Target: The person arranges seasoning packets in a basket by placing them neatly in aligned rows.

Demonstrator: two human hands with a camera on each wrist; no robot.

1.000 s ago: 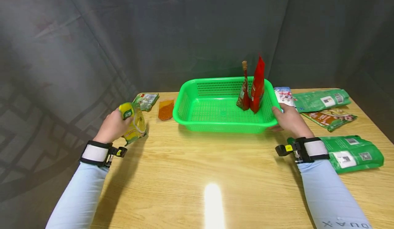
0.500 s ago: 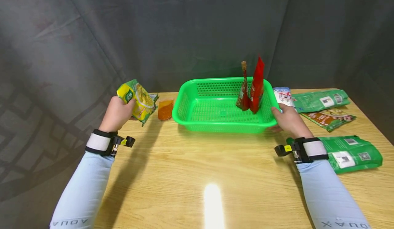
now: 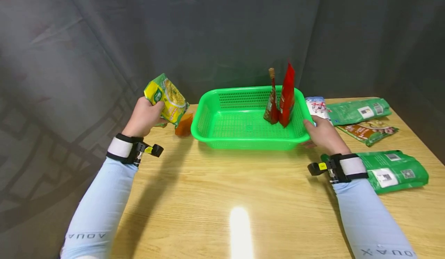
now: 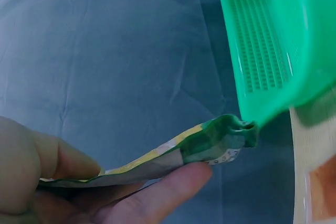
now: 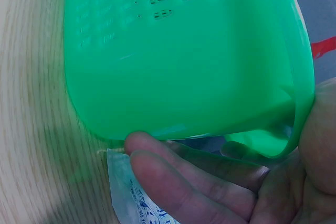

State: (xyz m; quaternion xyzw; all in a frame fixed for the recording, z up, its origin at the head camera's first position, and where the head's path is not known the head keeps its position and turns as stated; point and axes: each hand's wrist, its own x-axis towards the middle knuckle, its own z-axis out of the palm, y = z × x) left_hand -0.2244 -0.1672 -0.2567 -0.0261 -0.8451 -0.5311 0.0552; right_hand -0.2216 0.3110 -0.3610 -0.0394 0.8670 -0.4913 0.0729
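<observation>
My left hand (image 3: 144, 116) pinches a yellow and green food packet (image 3: 171, 100) between thumb and fingers, raised above the table left of the basket. Seen edge-on in the left wrist view, the packet (image 4: 173, 156) lies thin between thumb and fingers. My right hand (image 3: 326, 135) grips the right front corner of a green plastic basket (image 3: 250, 140). The right wrist view has the thumb over the rim and the fingers (image 5: 178, 182) against the outer wall. Inside the basket, a spouted dark red pouch (image 3: 272, 106) and a bright red packet (image 3: 287, 96) stand upright at the right end.
An orange-red packet (image 3: 184, 125) lies left of the basket, partly behind the held packet. At the right are a white and blue packet (image 3: 317, 106), a green bag (image 3: 359, 111), a brown packet (image 3: 368, 131) and a nearer green bag (image 3: 396, 172). Grey cloth (image 3: 222, 31) hangs behind.
My left hand has lifted the yellow and green packet and carried it right and away from me, toward the basket. My right hand keeps its grip on the basket's corner.
</observation>
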